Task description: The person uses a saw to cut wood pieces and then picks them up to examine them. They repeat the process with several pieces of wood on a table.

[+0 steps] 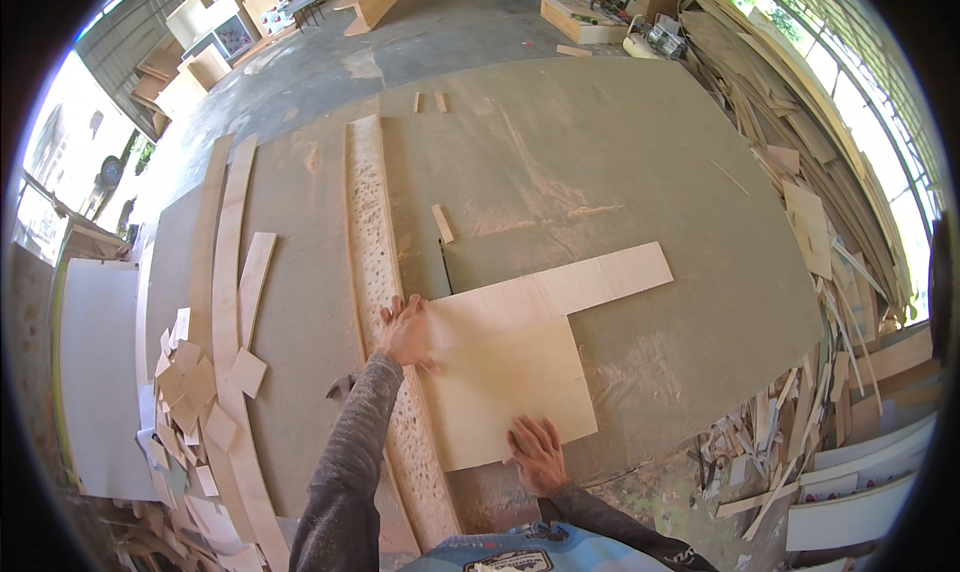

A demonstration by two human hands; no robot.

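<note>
A long pale plywood strip lies slanting along the far edge of a squarish thin plywood sheet. Both butt up near a long, pitted wooden plank. My left hand rests at the strip's left end beside the plank, fingers apart and thumb reaching toward the sheet. At the sheet's near edge, my right hand lies flat with its fingers spread. Beyond the strip is a thin dark stick-like tool. The dark head of what looks like a hammer shows beside my left forearm.
Under everything is a broad brownish work surface. Long wooden strips and square wood offcuts lie on the left. Small wood blocks are scattered farther off. Stacked boards and scrap slats line the right side.
</note>
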